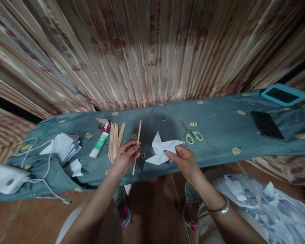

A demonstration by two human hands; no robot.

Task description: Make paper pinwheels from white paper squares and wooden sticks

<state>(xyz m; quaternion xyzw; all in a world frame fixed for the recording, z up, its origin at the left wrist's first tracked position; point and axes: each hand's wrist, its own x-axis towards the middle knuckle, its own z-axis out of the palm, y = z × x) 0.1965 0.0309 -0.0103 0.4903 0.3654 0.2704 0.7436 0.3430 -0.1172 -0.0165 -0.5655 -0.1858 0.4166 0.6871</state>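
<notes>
Glue stick (99, 145) label seemingly too blurred to read

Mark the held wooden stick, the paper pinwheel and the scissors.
wooden stick (139, 133), head view, bare upper shaft.
paper pinwheel (159, 149), head view, left blade.
scissors (192, 135), head view, yellow-green handles near the pivot.

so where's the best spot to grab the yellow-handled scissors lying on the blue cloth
By the yellow loop handles of the yellow-handled scissors, probably from the near edge of the blue cloth: they lie flat, handles toward the person, blades pointing away and left. The right hand is nearest but holds the white paper pinwheel.
</notes>
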